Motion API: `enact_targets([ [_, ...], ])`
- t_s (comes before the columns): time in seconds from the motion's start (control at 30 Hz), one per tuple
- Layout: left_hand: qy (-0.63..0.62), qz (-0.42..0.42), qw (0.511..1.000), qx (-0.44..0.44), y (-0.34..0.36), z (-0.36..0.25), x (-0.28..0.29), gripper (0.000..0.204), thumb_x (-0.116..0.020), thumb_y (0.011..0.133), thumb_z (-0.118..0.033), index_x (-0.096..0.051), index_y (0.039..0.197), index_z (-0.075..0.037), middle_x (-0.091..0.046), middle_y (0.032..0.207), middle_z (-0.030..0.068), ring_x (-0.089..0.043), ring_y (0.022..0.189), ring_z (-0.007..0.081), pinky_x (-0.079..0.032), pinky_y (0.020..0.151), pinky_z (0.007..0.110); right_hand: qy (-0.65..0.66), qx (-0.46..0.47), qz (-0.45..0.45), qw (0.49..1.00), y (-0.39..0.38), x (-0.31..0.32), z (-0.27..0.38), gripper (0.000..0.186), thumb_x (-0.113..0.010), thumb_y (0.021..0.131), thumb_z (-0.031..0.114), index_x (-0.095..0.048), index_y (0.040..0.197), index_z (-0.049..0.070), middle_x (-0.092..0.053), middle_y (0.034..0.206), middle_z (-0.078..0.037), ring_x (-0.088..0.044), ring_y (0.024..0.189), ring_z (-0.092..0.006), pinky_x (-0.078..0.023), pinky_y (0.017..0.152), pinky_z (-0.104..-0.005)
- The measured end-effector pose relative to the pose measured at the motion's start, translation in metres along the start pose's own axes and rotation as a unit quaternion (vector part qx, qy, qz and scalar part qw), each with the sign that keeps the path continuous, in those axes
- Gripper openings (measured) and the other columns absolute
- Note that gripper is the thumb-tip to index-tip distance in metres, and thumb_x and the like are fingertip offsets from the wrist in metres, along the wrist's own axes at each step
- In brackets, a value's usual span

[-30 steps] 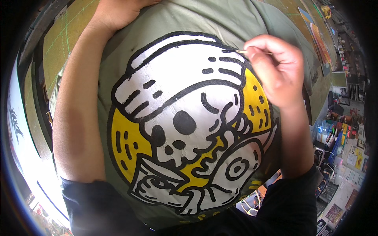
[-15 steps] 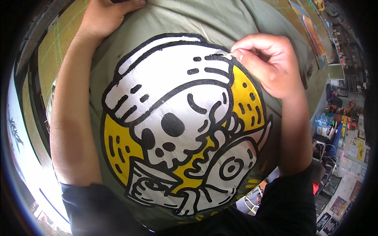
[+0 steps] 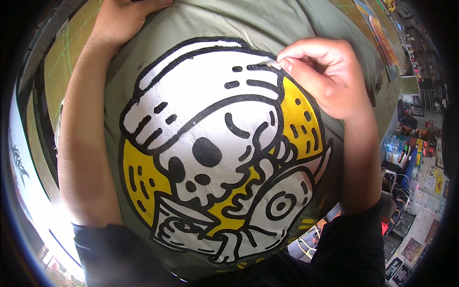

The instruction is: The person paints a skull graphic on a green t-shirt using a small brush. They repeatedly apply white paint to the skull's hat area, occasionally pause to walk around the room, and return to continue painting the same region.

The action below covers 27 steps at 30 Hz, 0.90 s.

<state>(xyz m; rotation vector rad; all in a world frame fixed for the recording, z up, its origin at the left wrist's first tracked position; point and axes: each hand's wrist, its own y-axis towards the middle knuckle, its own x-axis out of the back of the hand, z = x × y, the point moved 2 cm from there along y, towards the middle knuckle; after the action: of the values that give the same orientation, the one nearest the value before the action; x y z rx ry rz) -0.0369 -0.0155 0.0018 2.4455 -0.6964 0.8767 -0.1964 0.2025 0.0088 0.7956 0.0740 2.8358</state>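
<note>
A grey-green cloth (image 3: 267, 24), by its look a garment, lies spread before me with a large printed or painted picture of a white skull (image 3: 186, 131) in a cap on a yellow disc, outlined in thick black. My right hand (image 3: 330, 76) is closed in a pinch at the cap's upper right edge. Between thumb and forefinger is a thin, pale, pointed thing (image 3: 265, 61), its tip over the black lines; its kind is unclear. My left hand (image 3: 122, 21) rests on the cloth at the far left, thumb stretched out, the other fingers mostly cut off by the picture's edge.
Under the cloth is a greenish board with a grid (image 3: 76, 43). Flat coloured sheets (image 3: 380, 40) lie at the far right. Beyond the board's right side, shelves and a cluttered floor (image 3: 416, 191) hold several boxes and papers. A bright white surface (image 3: 28, 177) stands at left.
The cloth's picture sits slightly further left and up in view, along with my left arm. My right hand has shifted a little up and left, its pinch unchanged.
</note>
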Motion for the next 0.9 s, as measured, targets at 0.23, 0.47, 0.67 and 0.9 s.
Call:
enact_targets([
  [0.23,0.010,0.000,1.000,0.001,0.000,0.000,0.001,0.017,-0.070,0.069,-0.016,-0.063,0.073,-0.001,-0.060,0.071,0.0063,-0.053,0.069,0.0146,-0.043,0.068,0.027,0.007,0.002,0.002,1.000,0.000,-0.001,-0.001,0.008,-0.058,0.080,0.002,-0.064,0.082,-0.003,-0.063,0.070,-0.005,-0.058,0.065,-0.0076,-0.046,0.060,-0.0203],
  [0.47,-0.006,0.026,1.000,0.012,-0.007,-0.015,0.004,0.017,-0.070,0.069,-0.016,-0.062,0.073,-0.002,-0.060,0.071,0.0062,-0.053,0.069,0.0148,-0.042,0.068,0.027,0.003,0.012,-0.002,1.000,-0.001,0.000,-0.004,0.007,-0.058,0.080,0.002,-0.063,0.080,-0.003,-0.063,0.069,-0.004,-0.058,0.064,-0.0075,-0.046,0.060,-0.0201],
  [0.67,0.012,-0.002,1.000,0.017,0.000,-0.002,0.001,0.017,-0.070,0.069,-0.016,-0.062,0.073,-0.002,-0.060,0.072,0.0063,-0.053,0.069,0.0151,-0.042,0.069,0.027,-0.001,0.006,0.000,1.000,0.000,0.000,-0.001,0.007,-0.058,0.079,0.003,-0.063,0.079,-0.002,-0.062,0.068,-0.004,-0.057,0.063,-0.0075,-0.045,0.059,-0.0202],
  [0.9,0.002,0.007,1.000,0.022,-0.001,-0.002,0.000,0.017,-0.070,0.070,-0.016,-0.062,0.073,-0.002,-0.060,0.072,0.0060,-0.053,0.070,0.0147,-0.042,0.069,0.027,-0.017,0.012,-0.007,1.000,0.000,0.001,-0.001,0.007,-0.058,0.078,0.004,-0.062,0.076,-0.002,-0.060,0.064,-0.004,-0.056,0.059,-0.0075,-0.044,0.057,-0.0205],
])
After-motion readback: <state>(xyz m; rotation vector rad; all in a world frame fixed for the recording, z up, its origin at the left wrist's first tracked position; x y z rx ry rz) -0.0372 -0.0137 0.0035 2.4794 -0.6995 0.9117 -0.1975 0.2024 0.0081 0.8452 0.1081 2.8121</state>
